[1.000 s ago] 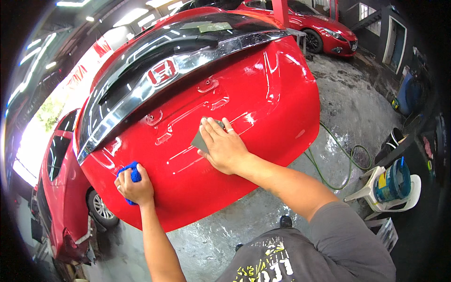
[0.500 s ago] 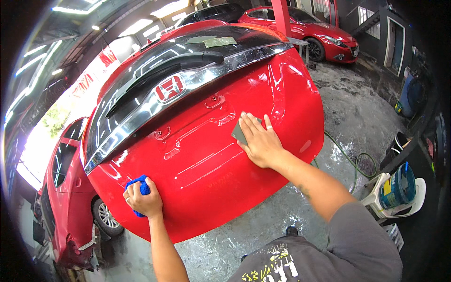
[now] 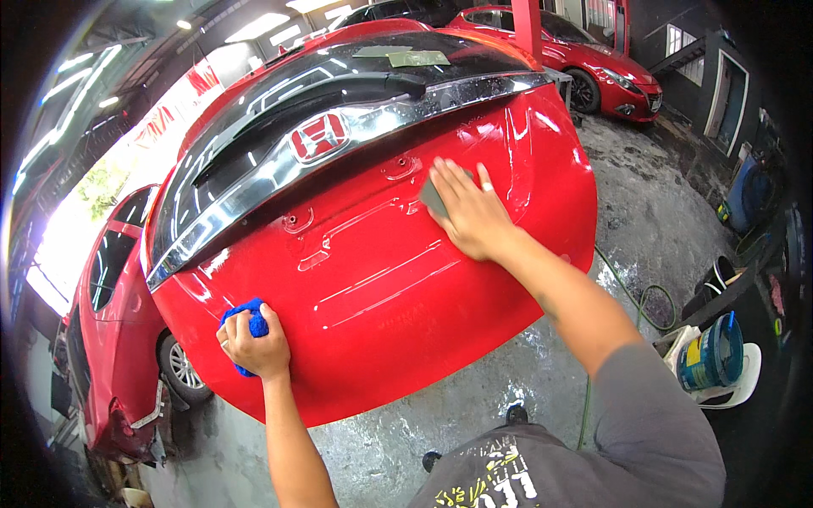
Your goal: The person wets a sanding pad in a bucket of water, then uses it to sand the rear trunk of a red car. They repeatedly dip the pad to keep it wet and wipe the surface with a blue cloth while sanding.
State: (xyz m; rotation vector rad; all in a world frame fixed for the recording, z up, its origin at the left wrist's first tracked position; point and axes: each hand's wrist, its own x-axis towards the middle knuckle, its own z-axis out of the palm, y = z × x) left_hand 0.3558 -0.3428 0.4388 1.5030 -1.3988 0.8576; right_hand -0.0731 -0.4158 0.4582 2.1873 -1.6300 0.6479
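Note:
A red car tailgate spreads out in front of me. On its left part, the fingers of my left hand are bunched round a blue cloth resting against the paint. Higher up, right of the middle, my right hand lies flat with fingers stretched out. It presses a grey-green sheet of sandpaper onto the panel; much of the sheet is hidden under the palm. Just beyond the right fingertips is a recess with a mounting hole. Above it runs a chrome trim strip with a badge.
Two pale sheets lie on the rear window. A blue-green bucket stands on a white plastic chair at right, near a green hose. Another red car with a damaged end stands at left; one more is parked behind.
My right hand has slid a little up and leftward over the panel with the sandpaper. The left hand stays at about the same spot with the cloth. The whole view has shifted slightly.

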